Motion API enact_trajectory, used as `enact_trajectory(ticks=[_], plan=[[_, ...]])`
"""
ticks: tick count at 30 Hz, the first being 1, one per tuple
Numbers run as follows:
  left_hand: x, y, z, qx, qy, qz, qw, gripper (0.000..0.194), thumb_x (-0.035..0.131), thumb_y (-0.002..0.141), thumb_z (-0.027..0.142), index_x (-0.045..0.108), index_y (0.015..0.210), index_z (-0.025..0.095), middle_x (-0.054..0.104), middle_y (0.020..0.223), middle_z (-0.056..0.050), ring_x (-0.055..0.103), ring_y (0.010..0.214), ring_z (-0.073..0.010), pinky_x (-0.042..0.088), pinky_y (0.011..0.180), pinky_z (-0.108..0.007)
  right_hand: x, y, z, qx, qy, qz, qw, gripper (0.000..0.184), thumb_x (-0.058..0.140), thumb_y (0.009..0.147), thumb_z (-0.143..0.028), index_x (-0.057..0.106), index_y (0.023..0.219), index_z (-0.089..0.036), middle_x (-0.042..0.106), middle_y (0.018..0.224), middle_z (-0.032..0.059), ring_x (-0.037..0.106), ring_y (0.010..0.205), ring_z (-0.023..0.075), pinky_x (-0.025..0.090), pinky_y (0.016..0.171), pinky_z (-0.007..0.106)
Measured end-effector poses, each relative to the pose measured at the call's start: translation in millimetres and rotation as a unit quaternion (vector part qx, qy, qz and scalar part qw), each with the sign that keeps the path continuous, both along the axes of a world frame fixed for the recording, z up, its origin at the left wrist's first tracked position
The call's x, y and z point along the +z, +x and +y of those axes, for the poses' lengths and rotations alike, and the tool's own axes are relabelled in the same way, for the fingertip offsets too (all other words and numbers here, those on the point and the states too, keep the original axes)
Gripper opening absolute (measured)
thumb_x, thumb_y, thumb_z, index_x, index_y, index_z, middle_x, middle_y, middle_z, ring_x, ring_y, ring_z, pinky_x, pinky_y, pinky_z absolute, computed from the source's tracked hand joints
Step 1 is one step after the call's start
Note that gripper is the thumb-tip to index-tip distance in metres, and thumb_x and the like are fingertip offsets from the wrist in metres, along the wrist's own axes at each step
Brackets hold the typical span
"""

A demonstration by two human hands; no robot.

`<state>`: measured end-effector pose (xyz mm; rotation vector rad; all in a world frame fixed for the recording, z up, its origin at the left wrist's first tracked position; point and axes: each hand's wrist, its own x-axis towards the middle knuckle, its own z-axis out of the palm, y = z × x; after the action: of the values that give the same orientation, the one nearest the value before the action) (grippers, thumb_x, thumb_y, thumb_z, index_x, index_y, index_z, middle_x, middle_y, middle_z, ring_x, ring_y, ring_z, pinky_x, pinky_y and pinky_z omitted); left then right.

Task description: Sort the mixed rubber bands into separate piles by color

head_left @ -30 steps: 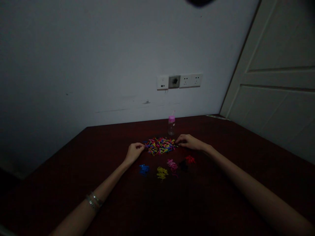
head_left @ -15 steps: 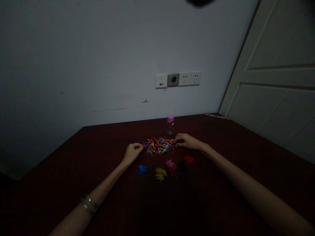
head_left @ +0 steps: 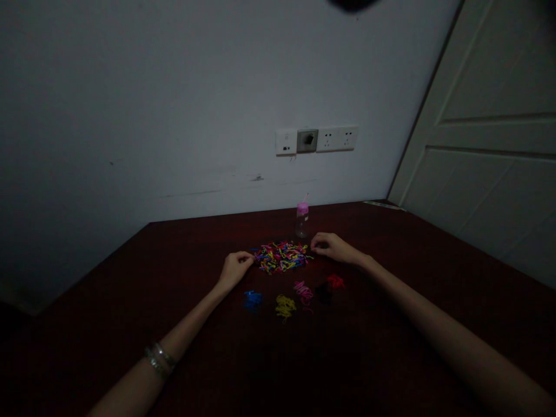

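A mixed heap of small, many-coloured rubber bands (head_left: 282,258) lies on the dark red table. At its left edge is my left hand (head_left: 236,269), thumb and forefinger pinched together at the outermost bands; what is between the fingertips is too small to make out. My right hand (head_left: 334,247) hovers just off the heap's right side with fingers curled in a pinch, and anything in it is hidden. Nearer me lie sorted little piles: blue bands (head_left: 252,300), yellow bands (head_left: 285,307), pink bands (head_left: 303,291), black bands (head_left: 324,293) and red bands (head_left: 335,281).
Behind the heap stands a clear bottle with a pink lid (head_left: 302,220). The table (head_left: 195,243) meets a pale wall carrying socket plates (head_left: 336,139). A white panelled door (head_left: 490,156) borders the right side. The light is dim.
My right hand has drawn slightly right, away from the heap's edge. My left hand keeps its place by the bands. The whole view has shifted a little.
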<state>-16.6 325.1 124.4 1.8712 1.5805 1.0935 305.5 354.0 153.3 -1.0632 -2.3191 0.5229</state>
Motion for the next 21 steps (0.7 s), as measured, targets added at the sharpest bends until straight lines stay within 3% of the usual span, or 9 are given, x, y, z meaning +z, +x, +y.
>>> enact_trajectory(ticks=[5,11,16,21], plan=[[10.7,7.1,-12.4,0.009,0.065,-0.005,0.998,0.025,0.052,0.072,0.032,0.068,0.07,0.013,0.063,0.066,-0.004,0.052,0.058,-0.0133,0.039,0.055,-0.023,23.3,-6.3,-23.8,0.01,-0.028,0.059,0.998,0.013,0.053,0.077,-0.026,0.06,0.077,-0.015,0.061,0.079,0.0046,0.056,0.073,0.0151,0.044,0.068,0.028],[26.0,33.2,-44.4,-0.08,0.133,-0.006,0.988,0.022,0.053,0.077,0.031,0.067,0.076,0.014,0.054,0.065,-0.002,0.046,0.057,-0.01,0.036,0.051,-0.02,47.5,-23.6,-58.3,0.047,-0.027,0.047,0.997,0.012,0.052,0.077,-0.025,0.06,0.08,-0.016,0.061,0.077,0.0028,0.054,0.068,0.0126,0.042,0.063,0.025],[36.6,55.2,-72.5,-0.162,0.165,0.0,0.973,0.021,0.056,0.078,0.027,0.066,0.09,0.014,0.054,0.068,-0.003,0.044,0.055,-0.0086,0.035,0.048,-0.019,55.5,-40.2,-76.7,0.075,0.012,-0.008,0.997,0.01,0.051,0.076,-0.018,0.061,0.078,-0.016,0.059,0.073,0.0012,0.051,0.064,0.0112,0.038,0.059,0.024],[46.5,65.9,-88.1,-0.199,0.194,0.03,0.96,0.023,0.058,0.078,0.022,0.063,0.099,0.014,0.052,0.065,0.0,0.041,0.052,-0.0073,0.035,0.049,-0.019,54.6,-50.9,-86.6,0.109,0.028,-0.053,0.992,0.008,0.054,0.075,-0.017,0.061,0.078,-0.017,0.059,0.074,0.0006,0.05,0.067,0.011,0.036,0.06,0.023]])
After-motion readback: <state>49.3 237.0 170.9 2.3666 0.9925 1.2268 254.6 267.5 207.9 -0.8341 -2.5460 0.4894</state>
